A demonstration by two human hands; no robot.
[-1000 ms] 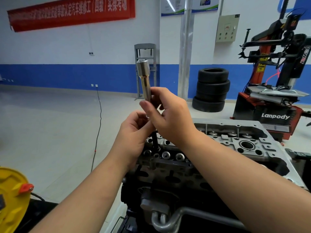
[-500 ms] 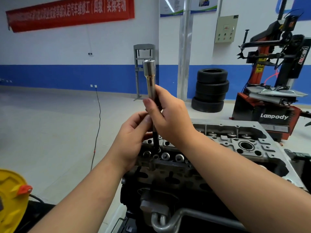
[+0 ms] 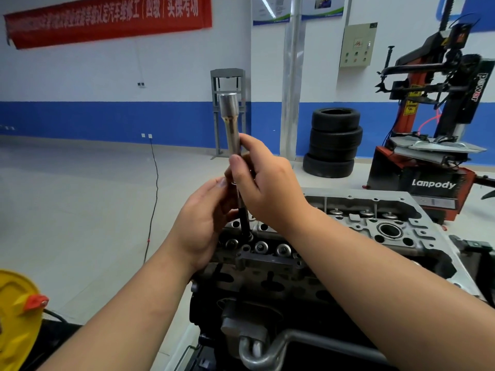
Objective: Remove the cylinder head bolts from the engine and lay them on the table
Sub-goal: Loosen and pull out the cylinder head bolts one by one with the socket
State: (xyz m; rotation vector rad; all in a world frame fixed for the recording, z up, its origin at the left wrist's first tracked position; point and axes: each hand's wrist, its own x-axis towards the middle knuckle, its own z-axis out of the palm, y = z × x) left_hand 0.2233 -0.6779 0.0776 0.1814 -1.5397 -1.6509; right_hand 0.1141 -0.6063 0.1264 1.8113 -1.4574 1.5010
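Raised slightly higher than a moment ago, a long dark cylinder head bolt [image 3: 244, 223] capped by a silver deep socket [image 3: 231, 124] stands upright over the grey engine cylinder head [image 3: 375, 226]. Right hand [image 3: 267, 183] grips the socket; left hand [image 3: 206, 218] pinches the bolt beneath.

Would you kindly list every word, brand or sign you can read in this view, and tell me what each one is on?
"Lanpody": white letters on the black base panel of the tyre changer.
"power": runs down the tyre changer's black upright arm cover.
Red banner: pale Chinese characters with a bracketed part; too blurred to quote reliably.
Wall posters: print too small to read.
Grey control box: red logo, no legible text.
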